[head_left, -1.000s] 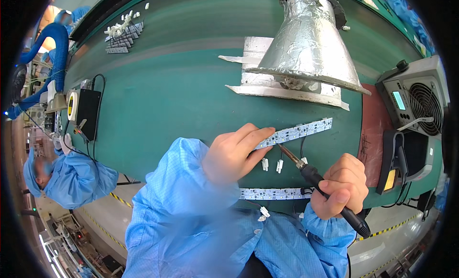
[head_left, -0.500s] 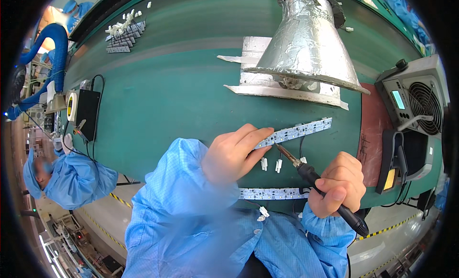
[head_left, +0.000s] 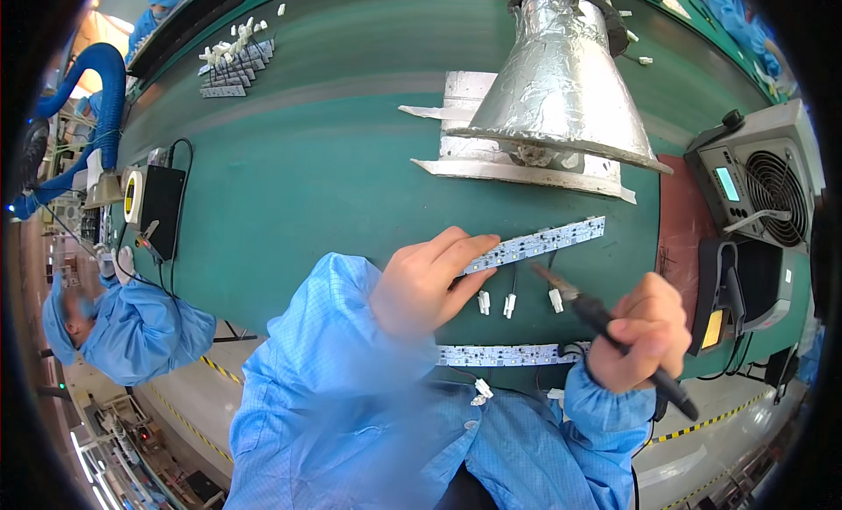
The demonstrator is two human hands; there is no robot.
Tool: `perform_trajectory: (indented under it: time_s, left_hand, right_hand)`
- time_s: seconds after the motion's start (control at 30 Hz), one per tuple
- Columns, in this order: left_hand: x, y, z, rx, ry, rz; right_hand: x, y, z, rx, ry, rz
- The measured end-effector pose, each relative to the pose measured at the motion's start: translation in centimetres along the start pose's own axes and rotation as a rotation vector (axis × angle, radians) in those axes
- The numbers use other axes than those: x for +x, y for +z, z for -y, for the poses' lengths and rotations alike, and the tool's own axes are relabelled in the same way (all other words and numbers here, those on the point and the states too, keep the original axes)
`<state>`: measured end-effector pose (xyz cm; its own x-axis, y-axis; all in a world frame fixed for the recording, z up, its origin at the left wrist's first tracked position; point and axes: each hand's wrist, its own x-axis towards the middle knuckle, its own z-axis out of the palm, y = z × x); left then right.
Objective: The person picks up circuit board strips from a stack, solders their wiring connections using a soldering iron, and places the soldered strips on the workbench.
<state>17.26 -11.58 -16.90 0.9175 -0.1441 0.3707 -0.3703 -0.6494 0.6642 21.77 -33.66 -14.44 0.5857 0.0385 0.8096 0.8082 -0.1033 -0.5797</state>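
Between the thumb and fingers of my left hand (head_left: 430, 278) is the left end of a narrow white circuit board strip (head_left: 548, 242), tilted up to the right. Small dark parts dot its face, and wires with white plugs (head_left: 510, 306) hang below it. My right hand (head_left: 640, 335) is closed around the black handle of a soldering iron (head_left: 596, 315). The iron's tip points up-left and stands apart from the strip, just below it. A second circuit board strip (head_left: 504, 356) lies at the near table edge, in front of my body, with a white plug (head_left: 482, 389) below.
A foil-covered fume hood (head_left: 570, 89) hangs over a white fixture (head_left: 517, 174). On the right stand a grey soldering station (head_left: 759, 181) and an iron holder (head_left: 745, 286). Several finished-looking strips (head_left: 232, 76) lie far left on a belt. A co-worker (head_left: 123, 326) sits at left.
My right hand has drawn the soldering iron away from the strip, to the right and slightly down. My left hand and the strip have hardly moved.
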Motion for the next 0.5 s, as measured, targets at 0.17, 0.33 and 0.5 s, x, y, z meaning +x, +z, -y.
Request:
perform_trajectory:
  time_s: [0.17,0.33,0.5]
  left_hand:
    - [0.1,-0.4,0.0,-0.024,-0.083,0.052]
    - [0.0,-0.6,-0.2,-0.054,-0.159,0.075]
    - [0.0,-0.5,-0.3,-0.075,-0.167,0.064]
  right_hand:
    - [0.5,-2.0,-1.3,-0.115,0.080,-0.067]
    - [0.8,-1.3,-1.2,-0.144,0.132,0.009]
    - [0.8,-1.6,-1.3,-0.195,0.138,-0.002]
